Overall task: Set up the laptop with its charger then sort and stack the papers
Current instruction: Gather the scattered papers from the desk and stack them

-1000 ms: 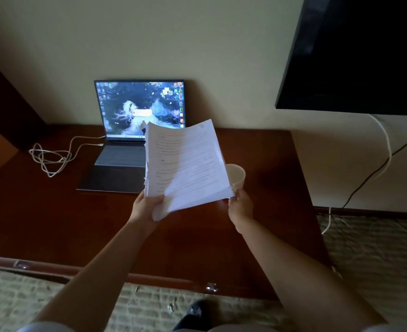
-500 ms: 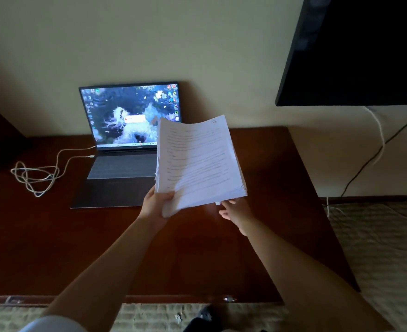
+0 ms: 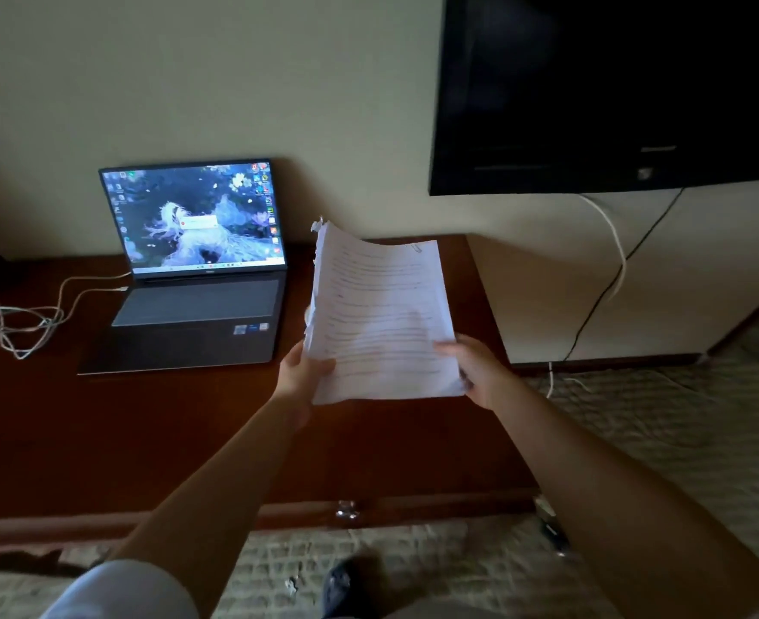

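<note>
Head view: sheaf of papers [image 3: 380, 314] held up over wooden desk [image 3: 145, 431], left hand [image 3: 299, 377] pinching lower left edge, right hand [image 3: 476, 373] gripping lower right corner. Laptop [image 3: 194, 270] open and lit, charger cable [image 3: 34, 314] plugged in at its left. Likely step: squaring the sheaf; next, laying it flat beside laptop. No containers visible

No readable text anywhere | papers [image 3: 382, 314], just right of the laptop [image 3: 199, 270]: printed lines, too blurred to read | laptop screen: icons and a small pop-up, illegible | laptop palm rest: stickers, too small to make out
</note>
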The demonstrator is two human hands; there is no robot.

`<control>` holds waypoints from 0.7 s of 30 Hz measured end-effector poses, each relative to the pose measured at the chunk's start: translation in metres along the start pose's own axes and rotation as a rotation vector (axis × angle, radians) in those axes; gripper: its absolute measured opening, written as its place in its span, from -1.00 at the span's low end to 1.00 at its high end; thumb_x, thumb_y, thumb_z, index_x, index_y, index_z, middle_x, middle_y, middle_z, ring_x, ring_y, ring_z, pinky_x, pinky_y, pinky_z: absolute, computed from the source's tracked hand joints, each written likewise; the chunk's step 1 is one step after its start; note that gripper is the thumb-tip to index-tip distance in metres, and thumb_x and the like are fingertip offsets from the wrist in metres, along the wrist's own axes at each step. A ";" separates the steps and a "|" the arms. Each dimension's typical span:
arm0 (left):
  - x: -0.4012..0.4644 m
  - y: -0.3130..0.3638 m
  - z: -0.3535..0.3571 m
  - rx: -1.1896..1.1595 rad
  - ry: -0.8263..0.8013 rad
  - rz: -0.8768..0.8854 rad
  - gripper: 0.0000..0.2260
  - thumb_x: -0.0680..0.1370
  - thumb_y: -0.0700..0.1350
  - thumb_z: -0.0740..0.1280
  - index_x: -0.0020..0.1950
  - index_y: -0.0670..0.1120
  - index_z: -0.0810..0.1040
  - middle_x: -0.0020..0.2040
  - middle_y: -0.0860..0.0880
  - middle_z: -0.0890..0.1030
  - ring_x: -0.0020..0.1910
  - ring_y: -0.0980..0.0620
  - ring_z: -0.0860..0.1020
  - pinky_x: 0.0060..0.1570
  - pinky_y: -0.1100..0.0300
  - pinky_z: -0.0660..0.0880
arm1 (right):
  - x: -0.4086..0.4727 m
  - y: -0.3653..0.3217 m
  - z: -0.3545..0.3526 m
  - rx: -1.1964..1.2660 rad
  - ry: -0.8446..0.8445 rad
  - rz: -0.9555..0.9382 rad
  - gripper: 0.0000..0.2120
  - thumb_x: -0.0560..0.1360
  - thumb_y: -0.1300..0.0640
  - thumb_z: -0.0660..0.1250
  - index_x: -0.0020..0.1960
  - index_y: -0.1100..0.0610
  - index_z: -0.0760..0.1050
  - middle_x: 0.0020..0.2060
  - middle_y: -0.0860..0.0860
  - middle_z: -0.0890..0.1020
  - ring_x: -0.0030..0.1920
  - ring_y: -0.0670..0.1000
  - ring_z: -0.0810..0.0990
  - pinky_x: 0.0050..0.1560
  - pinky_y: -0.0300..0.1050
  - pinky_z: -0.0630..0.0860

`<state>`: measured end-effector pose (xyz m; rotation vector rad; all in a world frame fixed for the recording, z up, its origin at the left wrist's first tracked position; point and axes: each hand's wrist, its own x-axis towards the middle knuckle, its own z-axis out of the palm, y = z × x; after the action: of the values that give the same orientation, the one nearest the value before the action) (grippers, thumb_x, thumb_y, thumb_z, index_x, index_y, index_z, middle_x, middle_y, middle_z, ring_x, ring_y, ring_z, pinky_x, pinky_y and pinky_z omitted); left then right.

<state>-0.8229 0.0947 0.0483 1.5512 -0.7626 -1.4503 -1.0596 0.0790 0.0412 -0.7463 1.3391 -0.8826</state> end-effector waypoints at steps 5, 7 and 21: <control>-0.029 -0.034 0.047 0.095 0.015 0.035 -0.61 0.48 -0.35 0.34 0.27 -0.10 0.44 0.09 -0.09 0.56 0.06 -0.11 0.53 0.07 -0.05 0.51 | -0.020 0.028 -0.042 -0.208 0.193 -0.008 -0.76 0.55 0.29 0.21 0.19 0.13 0.47 0.01 0.04 0.58 -0.02 0.05 0.57 -0.07 -0.12 0.50; -0.034 -0.046 0.055 0.124 0.046 0.051 -0.58 0.43 -0.37 0.39 0.27 -0.19 0.47 0.05 -0.10 0.57 0.01 -0.11 0.54 0.00 0.03 0.50 | -0.025 0.042 -0.052 -0.271 0.244 -0.030 -0.75 0.55 0.28 0.18 0.20 0.11 0.46 0.03 0.03 0.56 0.01 0.04 0.54 -0.05 -0.14 0.46; -0.036 -0.103 0.070 0.197 0.031 -0.256 -0.57 0.48 -0.52 0.18 0.25 -0.18 0.52 -0.11 -0.14 0.58 -0.17 -0.12 0.58 -0.49 0.17 0.56 | -0.023 0.116 -0.099 -0.460 0.312 0.166 -0.62 0.52 0.36 0.07 0.27 0.23 0.47 -0.04 0.10 0.53 -0.16 0.05 0.49 -0.42 -0.23 0.33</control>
<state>-0.9091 0.1597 -0.0241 1.8728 -0.7258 -1.5680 -1.1461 0.1592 -0.0580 -0.8536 1.8898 -0.5750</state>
